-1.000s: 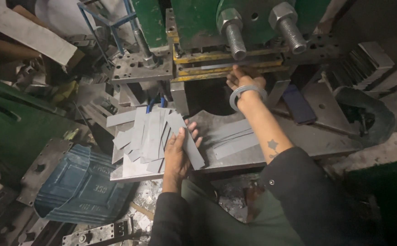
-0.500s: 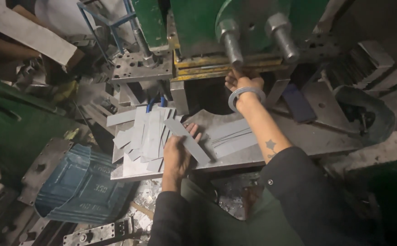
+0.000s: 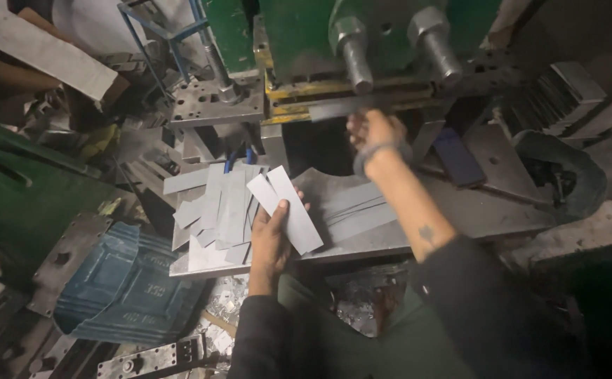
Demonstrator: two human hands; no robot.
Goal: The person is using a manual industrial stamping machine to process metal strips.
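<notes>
Grey flat metal strips clamped in left hand fingers; right hand blurred, grip unclear.

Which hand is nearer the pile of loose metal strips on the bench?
Left. The left hand holds two strips at the right edge of the pile of strips; the right hand is up at the press, well apart.

Blue crumpled sheet lower left; dark curved guard right
</notes>
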